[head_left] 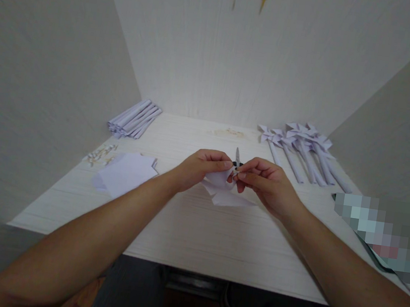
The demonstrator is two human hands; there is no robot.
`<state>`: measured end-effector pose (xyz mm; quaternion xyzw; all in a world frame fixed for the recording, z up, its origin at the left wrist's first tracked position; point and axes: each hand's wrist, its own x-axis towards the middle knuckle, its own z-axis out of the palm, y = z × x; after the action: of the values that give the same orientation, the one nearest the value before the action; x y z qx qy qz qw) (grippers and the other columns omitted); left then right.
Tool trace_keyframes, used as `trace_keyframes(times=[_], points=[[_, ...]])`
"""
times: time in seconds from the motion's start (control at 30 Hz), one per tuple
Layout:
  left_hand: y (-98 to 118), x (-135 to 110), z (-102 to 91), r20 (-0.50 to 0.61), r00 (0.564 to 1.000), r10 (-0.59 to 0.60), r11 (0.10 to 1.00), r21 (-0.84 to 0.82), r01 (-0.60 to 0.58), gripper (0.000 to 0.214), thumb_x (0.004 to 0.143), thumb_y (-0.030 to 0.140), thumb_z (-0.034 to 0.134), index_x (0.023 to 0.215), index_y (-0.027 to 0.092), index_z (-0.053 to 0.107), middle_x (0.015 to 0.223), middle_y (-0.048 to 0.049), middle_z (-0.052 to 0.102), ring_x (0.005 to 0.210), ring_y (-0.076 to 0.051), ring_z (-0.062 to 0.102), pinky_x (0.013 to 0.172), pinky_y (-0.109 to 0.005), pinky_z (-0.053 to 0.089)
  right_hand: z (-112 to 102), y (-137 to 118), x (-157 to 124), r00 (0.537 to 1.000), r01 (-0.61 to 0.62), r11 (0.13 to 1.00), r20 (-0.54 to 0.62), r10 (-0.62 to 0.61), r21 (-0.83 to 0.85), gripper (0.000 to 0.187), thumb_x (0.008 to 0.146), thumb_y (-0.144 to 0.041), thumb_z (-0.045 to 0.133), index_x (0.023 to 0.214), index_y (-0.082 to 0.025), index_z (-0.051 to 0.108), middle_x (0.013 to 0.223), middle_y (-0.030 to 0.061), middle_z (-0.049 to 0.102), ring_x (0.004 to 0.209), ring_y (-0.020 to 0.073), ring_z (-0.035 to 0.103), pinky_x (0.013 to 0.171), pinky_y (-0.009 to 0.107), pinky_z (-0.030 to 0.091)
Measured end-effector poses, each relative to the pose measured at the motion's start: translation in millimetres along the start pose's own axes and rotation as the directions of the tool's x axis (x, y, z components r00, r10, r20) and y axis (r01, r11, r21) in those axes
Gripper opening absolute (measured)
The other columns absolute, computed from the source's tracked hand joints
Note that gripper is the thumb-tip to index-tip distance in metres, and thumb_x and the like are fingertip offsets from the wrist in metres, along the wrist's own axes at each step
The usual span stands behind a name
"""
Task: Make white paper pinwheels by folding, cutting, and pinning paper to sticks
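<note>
My left hand and my right hand meet over the middle of the white table, both pinching a folded white paper piece. The fingers of each hand are curled closed on the paper's upper edge. Just behind the fingertips lie small scissors with the blades pointing away from me. The paper's lower corners hang down and touch the tabletop.
A stack of white paper squares lies at the left, with several pins behind it. Rolled paper tubes sit at the back left. Finished paper pinwheels lie at the back right. Walls enclose three sides.
</note>
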<state>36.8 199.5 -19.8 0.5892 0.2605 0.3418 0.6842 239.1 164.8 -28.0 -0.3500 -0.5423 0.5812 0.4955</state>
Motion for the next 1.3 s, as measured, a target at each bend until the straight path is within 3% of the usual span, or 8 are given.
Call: trace_keyframes(times=[0.3,0.73,1.03,1.17,1.3], points=[[-3.9,2.0,1.4,-0.079,0.995,0.062,0.994,0.100,-0.054,0.023,0.082,0.037,0.073,0.078,0.015,0.071,0.074,-0.0014,0.069,0.061,-0.010,0.055,0.062,-0.024,0.041,4.9,-3.4,-0.1,0.993,-0.097,0.988,-0.061,0.105,0.120,0.020,0.067,-0.024,0.089,0.075,-0.018,0.072,0.073,0.0034,0.078,0.055,0.0115,0.065,0.055,0.024,0.052],[-6.1,3.1,0.4,-0.079,0.992,0.098,0.982,0.170,-0.083,0.024,0.083,0.038,0.071,0.081,0.015,0.067,0.076,-0.0005,0.067,0.061,-0.009,0.054,0.058,-0.023,0.040,2.2,-1.5,2.2,0.993,-0.090,0.992,-0.063,0.095,0.086,0.024,0.065,-0.026,0.090,0.075,-0.018,0.070,0.074,0.0035,0.079,0.052,0.0127,0.065,0.052,0.027,0.053],[-7.2,2.9,0.1,-0.159,0.969,0.191,0.942,0.306,-0.136,0.020,0.082,0.035,0.069,0.085,0.015,0.072,0.083,-0.0030,0.070,0.074,-0.013,0.059,0.069,-0.026,0.044,2.7,-2.9,2.5,0.987,-0.124,0.985,-0.089,0.135,0.121,0.023,0.065,-0.025,0.089,0.075,-0.018,0.069,0.071,0.0030,0.078,0.050,0.0122,0.064,0.051,0.026,0.052],[-7.2,3.1,-0.2,-0.217,0.957,0.193,0.945,0.303,-0.122,0.017,0.077,0.031,0.071,0.082,0.016,0.071,0.073,0.0005,0.066,0.064,-0.011,0.053,0.061,-0.024,0.041,3.1,-2.6,3.4,0.987,-0.121,0.984,-0.093,0.134,0.134,0.025,0.064,-0.025,0.090,0.074,-0.019,0.068,0.070,0.0022,0.077,0.050,0.0121,0.064,0.050,0.025,0.052],[-7.2,3.4,-0.9,-0.201,0.966,0.165,0.950,0.296,-0.100,0.021,0.075,0.035,0.074,0.080,0.015,0.069,0.070,0.0006,0.064,0.058,-0.010,0.051,0.055,-0.023,0.038,2.1,-1.5,3.3,0.988,-0.122,0.985,-0.077,0.132,0.121,0.024,0.066,-0.026,0.089,0.075,-0.019,0.068,0.071,0.0023,0.077,0.051,0.0125,0.065,0.052,0.026,0.053]])
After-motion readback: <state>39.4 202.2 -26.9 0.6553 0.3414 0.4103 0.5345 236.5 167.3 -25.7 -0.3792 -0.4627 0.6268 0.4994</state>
